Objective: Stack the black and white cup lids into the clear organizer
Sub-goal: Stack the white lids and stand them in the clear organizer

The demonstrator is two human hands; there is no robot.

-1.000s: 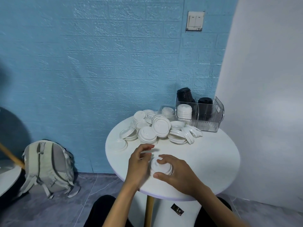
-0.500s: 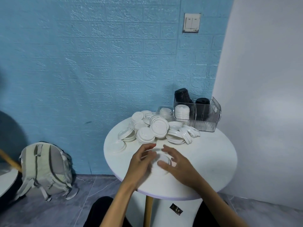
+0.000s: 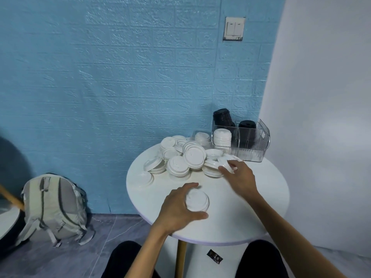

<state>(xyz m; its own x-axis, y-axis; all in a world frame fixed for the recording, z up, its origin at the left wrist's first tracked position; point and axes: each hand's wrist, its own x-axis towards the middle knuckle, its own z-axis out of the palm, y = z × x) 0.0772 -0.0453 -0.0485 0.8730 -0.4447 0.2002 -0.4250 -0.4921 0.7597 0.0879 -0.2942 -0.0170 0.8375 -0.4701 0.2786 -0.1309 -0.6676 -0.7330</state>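
My left hand [image 3: 178,207] grips a short stack of white lids [image 3: 197,200] near the table's front, thumb and fingers curled round its sides. My right hand [image 3: 240,176] has reached to the right end of the pile of loose white lids [image 3: 186,157] and pinches a tilted white lid [image 3: 226,165] there. At the back right stands the clear organizer [image 3: 250,153]. It holds a stack of white lids [image 3: 221,137] in its left compartment and two stacks of black lids [image 3: 247,131] behind and to the right.
The round white table [image 3: 261,207] stands in a corner between a blue brick wall and a white wall. A grey backpack [image 3: 54,207] leans on the floor at the left. A small black wrapper [image 3: 214,258] lies on the floor under the table.
My right hand left the small stack and moved back and right to the pile of loose lids. My left hand stayed on the stack.
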